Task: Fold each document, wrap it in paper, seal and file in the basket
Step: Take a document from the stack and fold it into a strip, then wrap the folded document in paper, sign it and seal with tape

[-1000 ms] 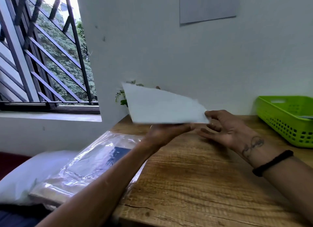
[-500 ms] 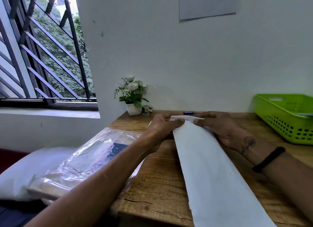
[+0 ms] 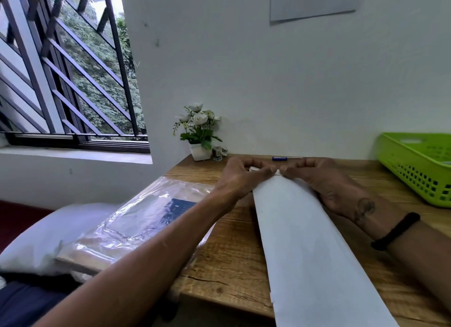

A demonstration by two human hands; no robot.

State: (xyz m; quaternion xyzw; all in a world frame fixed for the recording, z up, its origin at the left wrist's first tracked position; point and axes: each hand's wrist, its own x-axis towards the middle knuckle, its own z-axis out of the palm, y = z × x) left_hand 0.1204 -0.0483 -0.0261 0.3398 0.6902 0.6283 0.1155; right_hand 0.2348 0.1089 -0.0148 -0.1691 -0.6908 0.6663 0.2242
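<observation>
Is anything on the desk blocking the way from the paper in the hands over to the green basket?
Nothing visible does. Both hands, left hand and right hand, pinch the far end of the paper; bare desk lies between it and the green basket.

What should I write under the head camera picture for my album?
Two hands, left hand and right hand, pinch the far end of a long white paper on a wooden desk.

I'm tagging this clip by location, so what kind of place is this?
Probably a room at home with a small work desk: a wooden table against a plain wall, a barred window, a potted flower.
</observation>
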